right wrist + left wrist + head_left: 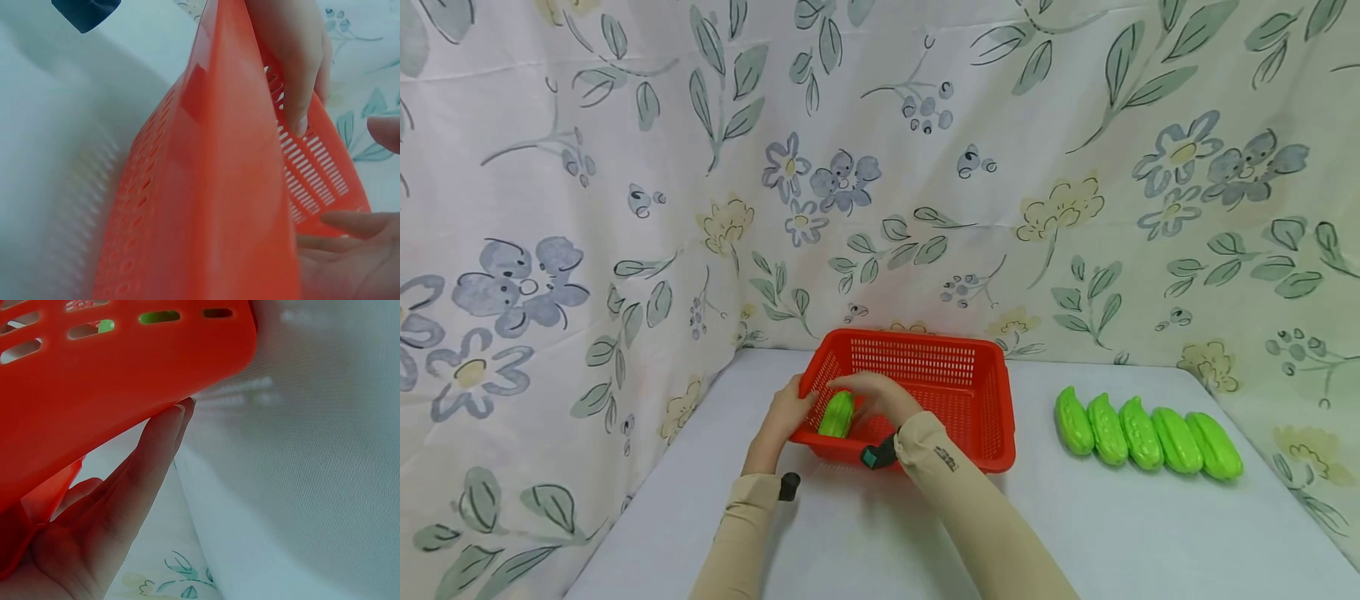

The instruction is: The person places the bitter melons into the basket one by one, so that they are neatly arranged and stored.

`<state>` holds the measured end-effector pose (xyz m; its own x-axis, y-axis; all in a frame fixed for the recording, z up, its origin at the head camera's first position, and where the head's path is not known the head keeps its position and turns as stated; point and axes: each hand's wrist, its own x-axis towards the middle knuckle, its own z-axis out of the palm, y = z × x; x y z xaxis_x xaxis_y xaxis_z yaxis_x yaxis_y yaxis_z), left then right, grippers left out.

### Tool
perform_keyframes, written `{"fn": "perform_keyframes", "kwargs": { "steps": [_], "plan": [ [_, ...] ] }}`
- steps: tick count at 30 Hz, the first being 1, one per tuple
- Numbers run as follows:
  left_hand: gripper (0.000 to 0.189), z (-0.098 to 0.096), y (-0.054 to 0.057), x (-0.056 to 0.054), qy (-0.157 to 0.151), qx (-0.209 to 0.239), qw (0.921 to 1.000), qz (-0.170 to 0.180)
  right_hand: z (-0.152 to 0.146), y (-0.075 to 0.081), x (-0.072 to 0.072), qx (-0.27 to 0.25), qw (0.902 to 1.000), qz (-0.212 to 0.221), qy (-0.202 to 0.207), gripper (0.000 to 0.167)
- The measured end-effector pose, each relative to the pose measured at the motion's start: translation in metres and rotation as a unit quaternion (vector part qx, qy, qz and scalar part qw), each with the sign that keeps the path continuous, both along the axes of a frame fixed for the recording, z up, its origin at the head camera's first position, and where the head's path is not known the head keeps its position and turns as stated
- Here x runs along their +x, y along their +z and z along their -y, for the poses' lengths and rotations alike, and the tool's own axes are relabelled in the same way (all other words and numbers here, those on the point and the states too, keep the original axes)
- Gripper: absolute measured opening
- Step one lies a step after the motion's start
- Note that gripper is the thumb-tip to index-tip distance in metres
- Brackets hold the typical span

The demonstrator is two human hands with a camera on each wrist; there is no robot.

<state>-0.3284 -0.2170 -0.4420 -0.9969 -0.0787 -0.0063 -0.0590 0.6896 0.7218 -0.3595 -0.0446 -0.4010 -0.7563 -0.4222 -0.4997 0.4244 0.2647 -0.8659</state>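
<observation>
A red plastic basket [1011, 400] with slotted walls stands on the table. My left hand [787, 408] grips its left rim; in the left wrist view its fingers [159, 434] lie along the outer wall, while the right wrist view shows its thumb [300, 94] hanging over the inner side. One green ribbed toy gourd [838, 415] leans inside the basket's left end. Just right of that gourd, my right hand [880, 398] reaches down into the basket. Its fingers [356, 222] are extended and apart from the thumb [384, 132], with nothing seen between them.
Several glossy green toy gourds [1146, 433] lie in a slanting row on the white table [1037, 533], right of the basket. A floral cloth [895, 167] hangs behind the table and along both sides. Dark wrist cameras [880, 454] sit on both sleeves.
</observation>
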Motion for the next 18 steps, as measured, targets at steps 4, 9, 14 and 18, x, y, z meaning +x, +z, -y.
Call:
{"fn": "perform_keyframes", "kwargs": {
  "steps": [4, 9, 14, 18],
  "plan": [
    [0.049, -0.0001, -0.0003, -0.0002, 0.000, -0.003, 1.0000, -0.004, -0.0033, 0.0012, 0.0014, -0.003, 1.0000, 0.004, -0.008, 0.061],
    [0.049, 0.0002, -0.0002, -0.0007, 0.000, -0.008, 1.0000, -0.005, -0.0070, 0.0007, 0.0020, -0.002, 0.9999, 0.012, -0.003, 0.067],
    [0.049, -0.0003, -0.0006, -0.0004, 0.002, -0.008, 1.0000, -0.005, -0.0087, -0.0027, 0.0025, 0.003, 0.9999, 0.011, 0.013, 0.062],
    [0.049, -0.0009, 0.0001, 0.0002, 0.001, -0.008, 1.0000, -0.005, -0.0075, -0.0056, 0.0024, -0.004, 0.9997, 0.011, 0.020, 0.058]
  ]
}}
